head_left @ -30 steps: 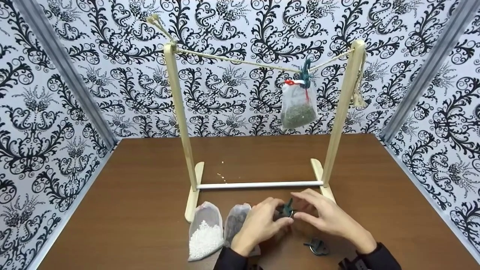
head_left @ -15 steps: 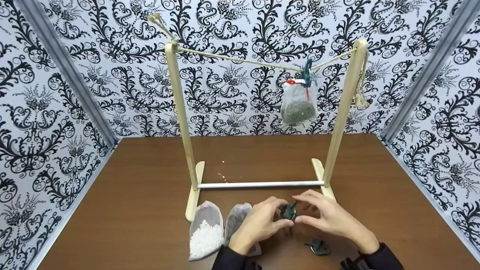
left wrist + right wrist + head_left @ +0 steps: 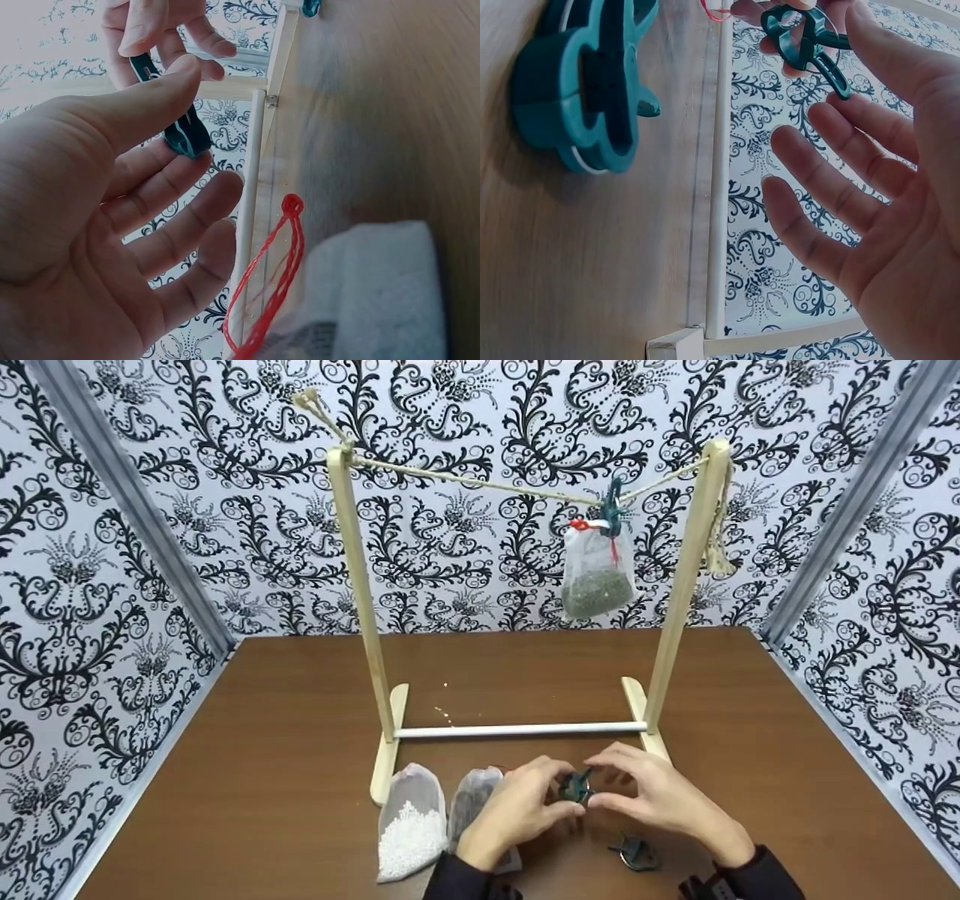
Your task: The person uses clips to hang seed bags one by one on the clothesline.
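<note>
In the head view a green spring clip (image 3: pixel 576 787) is between my two hands, low over the table's front. My left hand (image 3: pixel 514 814) pinches the clip's jaw end between thumb and index finger, its other fingers loosely spread in the left wrist view. My right hand (image 3: pixel 656 795) has thumb and index finger on the clip's two handles, the rest of its fingers apart from it. A second green clip (image 3: pixel 540 97) lies on the table below the right hand. Under the left forearm is a mesh bag with dark filling (image 3: pixel 472 799), partly hidden; a red drawstring (image 3: pixel 281 285) shows close by.
A wooden stand (image 3: pixel 364 607) holds a rope (image 3: pixel 480 482) between two posts. From it, near the right post, hangs a mesh bag of greenish filling (image 3: pixel 598 589), held by a green clip (image 3: pixel 612 510). A mesh bag of white grains (image 3: pixel 411 840) lies front left.
The clip has turned slightly between the fingers, its round side now facing the head camera more. Both hands stay in nearly the same place.
</note>
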Demonstrator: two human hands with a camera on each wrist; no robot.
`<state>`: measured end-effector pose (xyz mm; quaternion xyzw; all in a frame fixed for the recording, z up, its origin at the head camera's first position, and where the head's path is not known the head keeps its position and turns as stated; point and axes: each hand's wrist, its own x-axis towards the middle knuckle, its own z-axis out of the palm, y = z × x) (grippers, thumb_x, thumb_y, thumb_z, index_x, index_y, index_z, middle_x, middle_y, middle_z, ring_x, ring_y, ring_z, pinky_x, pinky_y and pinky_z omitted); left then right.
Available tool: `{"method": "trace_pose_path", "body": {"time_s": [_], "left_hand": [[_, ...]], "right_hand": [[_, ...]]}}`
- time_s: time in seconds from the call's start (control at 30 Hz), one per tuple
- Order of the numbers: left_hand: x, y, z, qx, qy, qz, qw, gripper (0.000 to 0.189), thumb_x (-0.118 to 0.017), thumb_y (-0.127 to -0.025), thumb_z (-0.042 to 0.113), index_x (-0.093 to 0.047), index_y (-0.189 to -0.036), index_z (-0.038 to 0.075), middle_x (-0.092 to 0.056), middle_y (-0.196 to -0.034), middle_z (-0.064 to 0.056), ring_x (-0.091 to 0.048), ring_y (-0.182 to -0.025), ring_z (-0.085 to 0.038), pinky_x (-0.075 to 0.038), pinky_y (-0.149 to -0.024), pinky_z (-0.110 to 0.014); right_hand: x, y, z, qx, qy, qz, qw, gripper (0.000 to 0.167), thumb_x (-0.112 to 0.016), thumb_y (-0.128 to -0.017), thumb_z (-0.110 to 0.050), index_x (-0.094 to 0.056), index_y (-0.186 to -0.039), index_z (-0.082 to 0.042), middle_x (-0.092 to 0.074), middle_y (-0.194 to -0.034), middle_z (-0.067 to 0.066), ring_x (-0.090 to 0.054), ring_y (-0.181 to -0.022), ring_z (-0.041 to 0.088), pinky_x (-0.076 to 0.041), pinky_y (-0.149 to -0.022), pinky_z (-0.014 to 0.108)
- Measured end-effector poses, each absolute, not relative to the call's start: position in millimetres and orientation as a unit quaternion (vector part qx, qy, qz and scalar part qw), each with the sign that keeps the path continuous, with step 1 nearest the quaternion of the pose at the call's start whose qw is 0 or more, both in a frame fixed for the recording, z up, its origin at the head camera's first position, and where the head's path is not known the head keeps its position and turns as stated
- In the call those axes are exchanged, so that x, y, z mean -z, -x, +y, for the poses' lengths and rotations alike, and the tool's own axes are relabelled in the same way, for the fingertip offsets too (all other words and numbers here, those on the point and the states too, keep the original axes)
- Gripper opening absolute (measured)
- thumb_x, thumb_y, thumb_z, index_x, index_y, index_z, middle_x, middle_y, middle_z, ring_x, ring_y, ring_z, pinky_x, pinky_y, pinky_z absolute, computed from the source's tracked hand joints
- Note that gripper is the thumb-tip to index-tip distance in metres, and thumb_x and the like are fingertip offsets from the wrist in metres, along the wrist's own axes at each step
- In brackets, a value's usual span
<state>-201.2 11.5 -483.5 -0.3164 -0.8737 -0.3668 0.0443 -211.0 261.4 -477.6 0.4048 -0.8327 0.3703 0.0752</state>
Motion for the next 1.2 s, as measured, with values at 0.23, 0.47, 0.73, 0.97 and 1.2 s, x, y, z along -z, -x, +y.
{"method": "trace_pose_path", "body": {"time_s": [0.23,0.47,0.73,0.97,1.2], "left_hand": [[483,201,10,0.372,0.321,-0.87,0.036,0.046,-0.078,-0.09,0.035,-0.067,-0.126,0.01,-0.067,-0.106,0.001,-0.066,-0.089,-0.007,-0.05,-0.071,-0.018],[484,200,9,0.361,0.323,-0.874,0.04,0.048,-0.076,-0.09,0.037,-0.066,-0.128,0.01,-0.067,-0.106,0.001,-0.066,-0.089,-0.007,-0.05,-0.071,-0.018],[483,201,11,0.359,0.318,-0.875,0.059,0.05,-0.078,-0.089,0.037,-0.065,-0.129,0.009,-0.068,-0.105,0.001,-0.067,-0.09,-0.006,-0.05,-0.073,-0.019],[482,203,7,0.365,0.309,-0.874,0.085,0.051,-0.077,-0.092,0.034,-0.063,-0.131,0.004,-0.07,-0.104,-0.001,-0.067,-0.089,-0.011,-0.051,-0.074,-0.02],[478,207,-5,0.36,0.271,-0.882,0.141,0.038,-0.077,-0.091,0.025,-0.068,-0.123,0.006,-0.07,-0.098,-0.003,-0.067,-0.082,-0.016,-0.052,-0.072,-0.025]], "right_hand": [[477,211,260,-0.353,-0.408,-0.836,0.096,0.04,-0.078,-0.091,-0.024,-0.064,-0.128,-0.018,-0.064,-0.109,-0.002,-0.067,-0.086,0.012,-0.058,-0.067,0.029],[478,210,260,-0.353,-0.4,-0.841,0.086,0.043,-0.077,-0.092,-0.025,-0.063,-0.132,-0.015,-0.064,-0.109,-0.001,-0.067,-0.084,0.015,-0.058,-0.065,0.031],[475,210,257,-0.343,-0.406,-0.838,0.121,0.037,-0.078,-0.09,-0.022,-0.066,-0.124,-0.014,-0.065,-0.102,-0.003,-0.066,-0.081,0.012,-0.056,-0.064,0.029],[473,212,256,-0.356,-0.403,-0.825,0.173,0.036,-0.083,-0.085,-0.017,-0.067,-0.117,-0.011,-0.066,-0.098,-0.003,-0.064,-0.077,0.009,-0.053,-0.065,0.024],[474,215,256,-0.363,-0.381,-0.822,0.216,0.038,-0.087,-0.08,-0.015,-0.069,-0.113,-0.011,-0.065,-0.094,-0.005,-0.065,-0.074,0.007,-0.053,-0.063,0.02]]}}
